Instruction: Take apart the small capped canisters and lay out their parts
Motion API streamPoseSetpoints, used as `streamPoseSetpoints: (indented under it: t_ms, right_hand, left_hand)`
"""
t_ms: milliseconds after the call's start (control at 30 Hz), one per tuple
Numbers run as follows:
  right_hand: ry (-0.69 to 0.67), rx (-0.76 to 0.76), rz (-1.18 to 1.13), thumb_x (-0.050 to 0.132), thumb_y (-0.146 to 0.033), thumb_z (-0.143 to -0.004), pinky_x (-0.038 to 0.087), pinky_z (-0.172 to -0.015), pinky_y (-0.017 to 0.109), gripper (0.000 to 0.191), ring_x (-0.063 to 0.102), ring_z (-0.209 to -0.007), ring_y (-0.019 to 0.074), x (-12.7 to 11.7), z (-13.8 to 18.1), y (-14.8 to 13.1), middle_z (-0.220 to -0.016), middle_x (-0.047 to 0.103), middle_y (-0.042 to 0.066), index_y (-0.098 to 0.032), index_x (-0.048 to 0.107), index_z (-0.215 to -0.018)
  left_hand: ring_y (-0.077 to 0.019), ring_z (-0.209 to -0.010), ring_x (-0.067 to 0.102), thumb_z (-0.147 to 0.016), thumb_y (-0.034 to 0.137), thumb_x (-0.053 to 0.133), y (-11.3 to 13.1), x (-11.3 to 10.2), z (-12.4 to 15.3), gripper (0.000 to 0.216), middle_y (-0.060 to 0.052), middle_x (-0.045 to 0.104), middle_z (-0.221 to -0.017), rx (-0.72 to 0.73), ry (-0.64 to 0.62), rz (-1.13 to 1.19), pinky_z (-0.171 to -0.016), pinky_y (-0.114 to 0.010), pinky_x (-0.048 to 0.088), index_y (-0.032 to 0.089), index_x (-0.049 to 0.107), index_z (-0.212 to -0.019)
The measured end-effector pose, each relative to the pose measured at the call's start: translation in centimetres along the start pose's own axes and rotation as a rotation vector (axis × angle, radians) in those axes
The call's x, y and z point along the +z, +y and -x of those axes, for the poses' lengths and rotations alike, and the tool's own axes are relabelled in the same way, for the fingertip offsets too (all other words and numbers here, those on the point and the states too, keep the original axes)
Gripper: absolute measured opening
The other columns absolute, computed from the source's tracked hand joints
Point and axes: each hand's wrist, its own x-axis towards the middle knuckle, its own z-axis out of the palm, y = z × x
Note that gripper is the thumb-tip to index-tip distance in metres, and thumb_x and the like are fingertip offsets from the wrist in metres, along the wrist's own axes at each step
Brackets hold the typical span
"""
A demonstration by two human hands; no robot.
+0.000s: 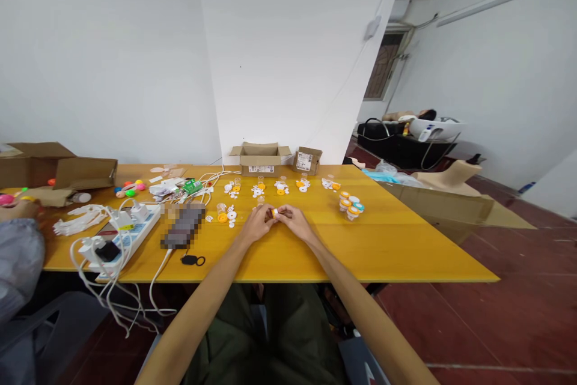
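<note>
Over the middle of the yellow table [387, 253], my left hand [258, 223] and my right hand [294, 220] meet fingertip to fingertip. Between them they pinch a small white and orange plastic part [274, 212]; fingers cover much of it. Just left of my left hand lie an orange ring [222, 217], a clear cup [221, 208] and white discs [231, 215]. Beyond my hands runs a row of similar little piles, among them white pieces beside an orange ring [262, 187]. A cluster of put-together pieces with orange, white and blue tops [350, 205] stands to the right.
An open cardboard box [264, 160] and a smaller box [308, 161] stand at the table's back edge. On the left are a white power strip [130, 235] with tangled cables, a blurred-out dark device [184, 226], a black key fob [189, 259] and coloured balls [130, 187].
</note>
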Motion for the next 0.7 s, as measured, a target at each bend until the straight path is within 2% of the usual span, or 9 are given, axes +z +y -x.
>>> streamPoseSetpoints:
  t_ms: [333, 700]
  right_hand:
    - [0.038, -0.013, 0.004, 0.072, -0.046, -0.069, 0.055, -0.075, 0.034, 0.027, 0.068, -0.078, 0.0192, 0.1, 0.0, 0.2, -0.079, 0.071, 0.001, -0.022, 0.062, -0.076]
    - [0.047, -0.014, 0.022, 0.076, -0.041, -0.065, 0.053, -0.076, 0.034, 0.03, 0.066, -0.081, 0.019, 0.4, 0.5, -0.9, -0.083, 0.069, 0.001, -0.022, 0.058, -0.081]
  left_hand:
    - [-0.0147, -0.066, 0.059, -0.08, 0.025, 0.064, 0.7, 0.0, -0.1, 0.013, 0.002, 0.064, -0.072, -0.051, 0.012, 0.075, -0.067, -0.028, 0.048, 0.022, 0.063, -0.093]
    - [-0.0145, -0.071, 0.059, -0.079, 0.018, 0.061, 0.7, -0.1, -0.2, 0.015, 0.002, 0.065, -0.078, -0.046, -0.001, 0.133, -0.07, -0.027, 0.048, 0.021, 0.059, -0.093]
